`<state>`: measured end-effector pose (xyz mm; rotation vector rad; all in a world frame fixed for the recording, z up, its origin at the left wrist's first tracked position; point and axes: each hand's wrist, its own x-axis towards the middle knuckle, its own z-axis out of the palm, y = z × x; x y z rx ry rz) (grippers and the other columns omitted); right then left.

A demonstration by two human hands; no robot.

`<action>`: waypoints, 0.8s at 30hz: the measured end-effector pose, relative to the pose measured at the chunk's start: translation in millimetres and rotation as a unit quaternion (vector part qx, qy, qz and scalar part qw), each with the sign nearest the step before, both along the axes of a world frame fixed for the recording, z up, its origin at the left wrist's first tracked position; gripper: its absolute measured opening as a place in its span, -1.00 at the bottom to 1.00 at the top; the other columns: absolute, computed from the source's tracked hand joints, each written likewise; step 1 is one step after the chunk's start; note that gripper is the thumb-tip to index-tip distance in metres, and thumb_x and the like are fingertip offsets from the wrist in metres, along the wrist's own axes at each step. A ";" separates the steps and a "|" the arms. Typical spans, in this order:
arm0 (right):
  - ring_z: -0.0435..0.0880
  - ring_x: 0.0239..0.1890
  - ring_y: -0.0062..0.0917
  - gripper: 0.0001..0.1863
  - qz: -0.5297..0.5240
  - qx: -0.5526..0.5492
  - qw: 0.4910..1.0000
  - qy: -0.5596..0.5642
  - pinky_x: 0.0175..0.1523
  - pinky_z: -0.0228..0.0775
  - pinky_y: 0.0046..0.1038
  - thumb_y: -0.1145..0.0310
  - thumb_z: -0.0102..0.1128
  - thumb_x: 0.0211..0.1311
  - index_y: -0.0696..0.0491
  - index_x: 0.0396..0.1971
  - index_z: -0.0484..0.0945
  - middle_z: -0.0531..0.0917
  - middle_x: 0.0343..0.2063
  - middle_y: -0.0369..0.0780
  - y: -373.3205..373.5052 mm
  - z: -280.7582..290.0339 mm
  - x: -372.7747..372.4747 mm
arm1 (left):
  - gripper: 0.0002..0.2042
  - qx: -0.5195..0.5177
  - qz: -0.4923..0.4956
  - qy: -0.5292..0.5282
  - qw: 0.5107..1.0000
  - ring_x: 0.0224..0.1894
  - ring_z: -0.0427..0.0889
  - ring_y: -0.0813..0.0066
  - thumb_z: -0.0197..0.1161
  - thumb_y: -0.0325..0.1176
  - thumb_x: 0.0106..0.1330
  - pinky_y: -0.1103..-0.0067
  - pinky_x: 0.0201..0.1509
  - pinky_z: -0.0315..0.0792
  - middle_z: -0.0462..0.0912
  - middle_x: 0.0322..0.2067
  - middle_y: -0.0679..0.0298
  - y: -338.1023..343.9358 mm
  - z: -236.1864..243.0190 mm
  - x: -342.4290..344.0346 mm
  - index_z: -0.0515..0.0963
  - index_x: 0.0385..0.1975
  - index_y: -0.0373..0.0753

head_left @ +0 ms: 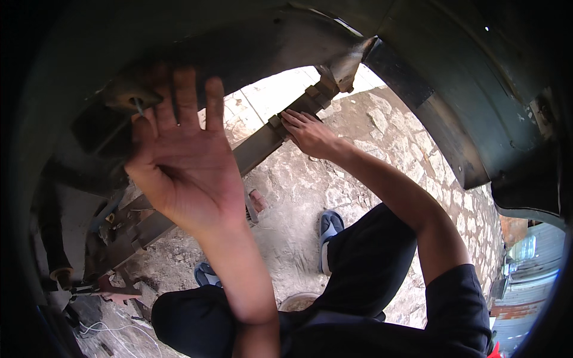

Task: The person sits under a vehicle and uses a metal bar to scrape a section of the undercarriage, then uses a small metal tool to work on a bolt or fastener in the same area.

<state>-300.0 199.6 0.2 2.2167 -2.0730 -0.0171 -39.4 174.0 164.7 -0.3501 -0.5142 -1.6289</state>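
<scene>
The layered metal bar runs beneath the vehicle's dark body, slanting across my head view from lower left to upper right, above the stony ground. Band-like clamps sit along it, and its upper end reaches a worn bracket under the dark-green panel.

On that bar I have the right hand, back upward, fingers laid across it just beside a clamp. I can't tell from here whether those fingers grip or merely rest.

The left hand is raised nearer the camera, palm showing, fingers spread wide, with nothing visible in it. Its thumb is close to a thin metal pin poking out of a dark fitting overhead. The fingertips blur into shadow, so contact with the bodywork is beyond what I can confirm.

As for progress, I'd judge the bar to be in place: it spans the gap and the visible clamps are around it. How firmly either end is fastened, I can't read. The pin's exposed end shows no nut that I can make out, so that spot looks unfinished to me, though the dimness leaves room for doubt. I see no tool in either hand.
</scene>
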 end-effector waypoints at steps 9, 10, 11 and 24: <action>0.14 0.42 -0.32 -0.51 0.000 -0.049 0.998 0.046 0.47 -0.01 -0.26 0.28 -0.10 0.41 0.17 0.27 0.27 0.20 0.37 -0.11 1.3 -5.3 -3.9 | -0.84 -0.011 0.022 -0.035 0.999 -0.06 0.55 0.50 0.27 -0.20 0.31 0.30 0.32 0.25 0.66 -0.13 0.31 -8.3 4.8 0.0 0.60 -0.39 -0.14; 0.15 0.41 -0.31 -0.52 0.008 -0.049 0.999 0.015 0.46 -0.01 -0.24 0.30 -0.11 0.39 0.20 0.25 0.30 0.22 0.36 -0.09 0.8 -4.8 -4.9 | -0.83 -0.022 0.024 -0.042 0.999 -0.09 0.55 0.52 0.27 -0.19 0.31 0.31 0.30 0.27 0.66 -0.17 0.33 -10.3 2.7 0.3 0.59 -0.41 -0.13; 0.17 0.41 -0.29 -0.52 0.016 -0.050 0.999 -0.016 0.46 -0.01 -0.22 0.32 -0.12 0.38 0.22 0.23 0.32 0.24 0.35 -0.07 0.6 -4.2 -6.1 | -0.83 -0.032 0.026 -0.048 0.998 -0.13 0.55 0.53 0.27 -0.19 0.31 0.32 0.28 0.29 0.66 -0.21 0.36 -13.8 -0.7 1.2 0.58 -0.42 -0.12; 0.19 0.40 -0.33 -0.53 0.023 -0.069 0.997 -0.001 0.47 0.02 -0.26 0.30 -0.04 0.39 0.16 0.23 0.34 0.26 0.34 -0.12 1.0 -5.2 -9.0 | -0.82 -0.103 -0.036 -0.022 0.994 -0.05 0.53 0.56 0.27 -0.21 0.32 0.39 0.28 0.26 0.66 -0.26 0.38 -20.3 -7.7 8.2 0.60 -0.35 -0.19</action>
